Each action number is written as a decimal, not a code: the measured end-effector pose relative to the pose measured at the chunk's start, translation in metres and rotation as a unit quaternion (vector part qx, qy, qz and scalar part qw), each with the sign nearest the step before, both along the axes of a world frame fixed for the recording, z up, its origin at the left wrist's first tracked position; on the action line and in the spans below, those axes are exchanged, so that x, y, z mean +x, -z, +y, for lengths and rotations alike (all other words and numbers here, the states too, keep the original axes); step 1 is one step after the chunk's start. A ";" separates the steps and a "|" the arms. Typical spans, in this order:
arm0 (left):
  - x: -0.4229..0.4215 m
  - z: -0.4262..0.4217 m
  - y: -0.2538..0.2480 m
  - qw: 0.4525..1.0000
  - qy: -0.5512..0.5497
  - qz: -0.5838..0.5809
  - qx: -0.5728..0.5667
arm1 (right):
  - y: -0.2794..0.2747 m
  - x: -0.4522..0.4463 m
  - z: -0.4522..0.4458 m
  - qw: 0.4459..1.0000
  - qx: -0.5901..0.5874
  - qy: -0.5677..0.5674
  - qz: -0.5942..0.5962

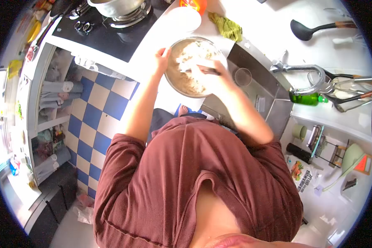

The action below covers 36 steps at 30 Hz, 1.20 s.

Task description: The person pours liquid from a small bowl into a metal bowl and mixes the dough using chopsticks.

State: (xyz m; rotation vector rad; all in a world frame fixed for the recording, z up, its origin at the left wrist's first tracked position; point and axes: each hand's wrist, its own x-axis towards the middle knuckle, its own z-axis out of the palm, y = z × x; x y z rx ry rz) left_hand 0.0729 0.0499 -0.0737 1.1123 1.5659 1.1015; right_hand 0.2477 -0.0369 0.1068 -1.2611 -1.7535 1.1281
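A round metal bowl (169,79) with a pale, crumbly, dough-like mixture (190,82) sits at the counter's edge beside the sink. My left hand (163,58) grips the bowl's left rim, thumb upward along it. Over the right part of the mixture is my right hand (211,74), smeared by motion. A dark, thin thing shows at its fingers, too blurred to name, and the fingertips cannot be made out against the pale mixture.
Behind the bowl lie a white round plate (184,19) and a green cloth (226,26). A pot (118,6) stands on the black stove (107,39) at the upper left. The metal sink (252,89) and faucet (301,68) are to the right.
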 end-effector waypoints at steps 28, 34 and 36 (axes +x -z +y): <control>0.007 0.001 0.009 0.992 -0.016 -0.096 0.083 | 0.050 0.016 0.024 0.946 -0.228 0.110 0.204; 0.002 0.005 0.017 0.997 0.013 -0.069 0.035 | -0.005 0.009 0.018 0.966 -0.182 0.132 0.129; 0.002 0.005 0.019 0.996 0.016 -0.082 0.036 | 0.002 -0.011 0.027 0.962 -0.186 0.116 0.163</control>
